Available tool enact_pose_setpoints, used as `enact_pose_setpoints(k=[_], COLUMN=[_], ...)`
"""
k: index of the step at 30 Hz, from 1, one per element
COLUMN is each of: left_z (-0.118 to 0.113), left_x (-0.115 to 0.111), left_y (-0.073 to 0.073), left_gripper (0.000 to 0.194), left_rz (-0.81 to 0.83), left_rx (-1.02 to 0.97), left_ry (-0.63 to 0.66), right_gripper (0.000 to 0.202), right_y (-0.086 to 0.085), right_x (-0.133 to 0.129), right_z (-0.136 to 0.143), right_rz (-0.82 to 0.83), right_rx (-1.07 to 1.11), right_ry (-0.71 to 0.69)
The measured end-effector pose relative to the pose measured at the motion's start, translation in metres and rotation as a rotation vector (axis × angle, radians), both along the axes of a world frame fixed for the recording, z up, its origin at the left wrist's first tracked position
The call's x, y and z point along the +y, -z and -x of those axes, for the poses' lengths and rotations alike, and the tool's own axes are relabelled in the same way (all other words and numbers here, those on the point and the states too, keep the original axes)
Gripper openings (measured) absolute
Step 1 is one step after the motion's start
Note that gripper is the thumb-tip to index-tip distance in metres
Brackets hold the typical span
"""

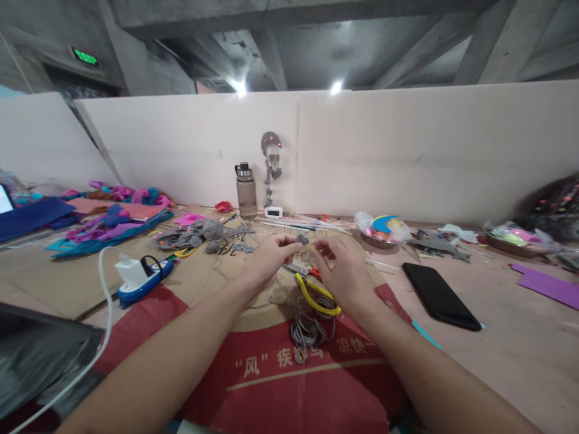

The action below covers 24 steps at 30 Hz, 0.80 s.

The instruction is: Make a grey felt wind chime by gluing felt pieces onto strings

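Note:
Between thumb and fingers, my left hand [275,260] pinches a small grey piece [302,239] above the middle of the table. My right hand [340,268] is just to the right of that piece, its fingers curled; whether they grip a strand is too small to tell. Below the hands lie scissors [296,269] and a tool with yellow handles [310,298]. A tangle of grey cord [307,330] rests beside the yellow handles, on a red and brown printed sheet [289,392].
A black phone [439,295] lies at the right, with a bowl of coloured pieces [382,232] behind it. On the left are a blue power strip [145,283], grey yarn balls [212,230] and coloured felt [108,226]. A bottle [246,196] stands by the white partition [190,144].

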<state>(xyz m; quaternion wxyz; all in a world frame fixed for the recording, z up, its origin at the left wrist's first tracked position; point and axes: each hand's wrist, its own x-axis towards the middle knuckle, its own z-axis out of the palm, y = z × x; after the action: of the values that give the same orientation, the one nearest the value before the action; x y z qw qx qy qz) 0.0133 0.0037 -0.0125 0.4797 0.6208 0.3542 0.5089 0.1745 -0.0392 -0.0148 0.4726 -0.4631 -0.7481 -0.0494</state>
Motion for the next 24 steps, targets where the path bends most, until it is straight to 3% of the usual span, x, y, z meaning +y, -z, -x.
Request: enact_pose_setpoints(k=[8, 24], left_z=[-0.007, -0.006], left_x=[-0.011, -0.018], left_y=[-0.002, -0.004], left_gripper=[0.015, 0.006], left_rz=[-0.036, -0.273], left_rx=[0.094, 0.301], left_ry=[0.030, -0.056], right_gripper=[0.011, 0.008], right_y=[0.003, 0.005], right_x=[0.001, 0.004], right_z=[0.000, 0.000], right_rz=[0.049, 0.108], right_rx=[-0.020, 0.000], right_ry=[0.050, 0.097])
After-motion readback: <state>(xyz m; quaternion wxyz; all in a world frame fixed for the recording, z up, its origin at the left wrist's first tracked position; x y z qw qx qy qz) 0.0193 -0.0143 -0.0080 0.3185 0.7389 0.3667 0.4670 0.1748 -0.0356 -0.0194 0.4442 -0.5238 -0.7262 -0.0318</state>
